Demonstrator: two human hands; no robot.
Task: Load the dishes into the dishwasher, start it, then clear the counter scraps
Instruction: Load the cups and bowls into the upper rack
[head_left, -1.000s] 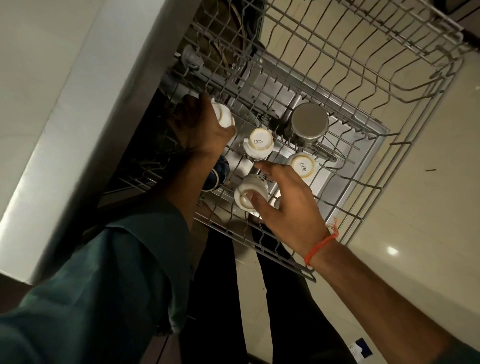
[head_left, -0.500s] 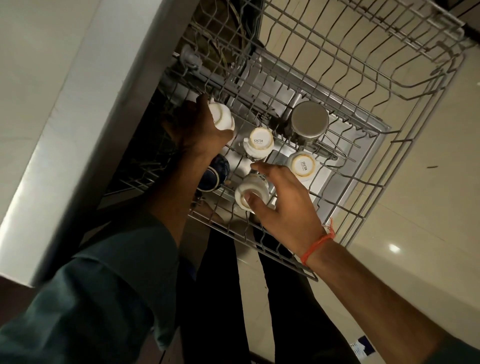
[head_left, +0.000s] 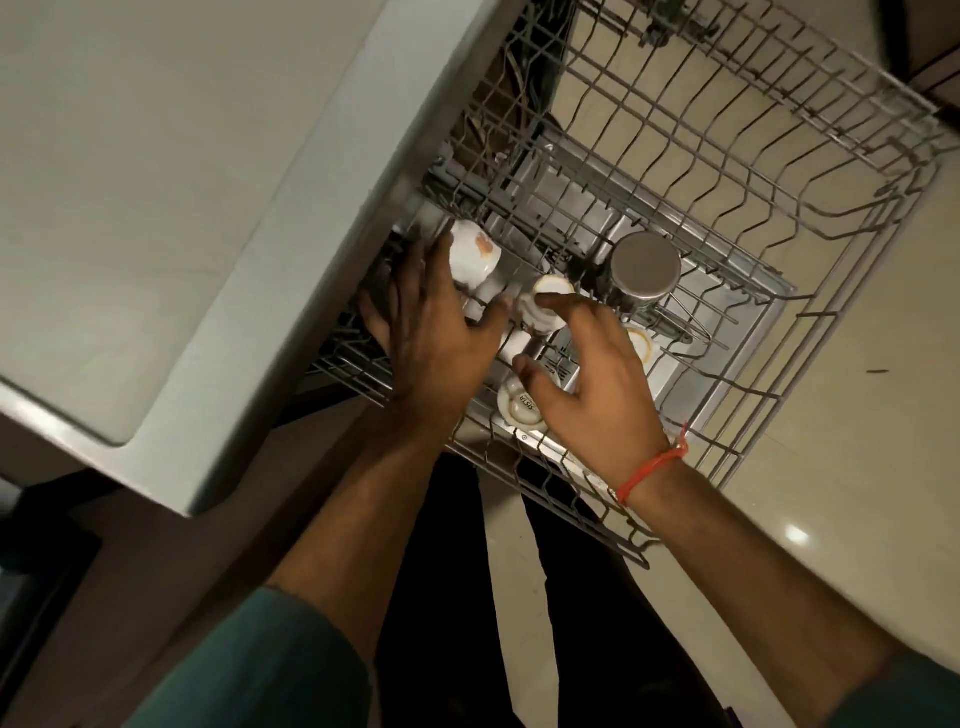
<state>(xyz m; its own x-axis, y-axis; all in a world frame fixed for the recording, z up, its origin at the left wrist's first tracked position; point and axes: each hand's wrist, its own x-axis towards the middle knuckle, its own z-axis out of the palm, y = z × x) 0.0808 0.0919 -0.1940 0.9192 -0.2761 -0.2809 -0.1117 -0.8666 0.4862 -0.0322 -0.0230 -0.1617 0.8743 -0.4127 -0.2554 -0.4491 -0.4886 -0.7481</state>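
The white cups were seen mouth-down in the lower dishwasher rack (head_left: 597, 499), which was pulled out over the open dishwasher door (head_left: 748, 332). A white cup with an orange motif (head_left: 474, 254) was tilted at the rack's ten o'clock corner. An upturned gold-rimmed cup (head_left: 551, 293) was set just at its four o'clock, and a cup printed SISTA (head_left: 519, 408) lay at six o'clock from that one, near the rack's front wire. A fourth cup (head_left: 643, 347) was half hidden behind the right hand, at three o'clock from the middle. A steel tumbler (head_left: 644, 270) was stood upside down at the rack's two o'clock, apart from the cups.

The upper rack (head_left: 753, 130), bare of dishes where it showed, was extended across the twelve to two o'clock part of the view, its wires crossing over the far side of the lower rack. The pale countertop edge (head_left: 291, 291) overhung the lower rack's nine o'clock side and hid part of it. A tiled floor (head_left: 857, 467) was visible at three o'clock, and dark trouser legs at six o'clock.

The left hand (head_left: 431, 338) was spread, its fingers laid against the motif cup's side and its thumb stretched toward the gold-rimmed cup; no closed grip was shown. The right hand (head_left: 597, 384), banded at the wrist by a red thread (head_left: 652, 467), was loosely arched, its forefinger touching the gold-rimmed cup's base and its thumb resting over the SISTA cup, nothing being clasped.
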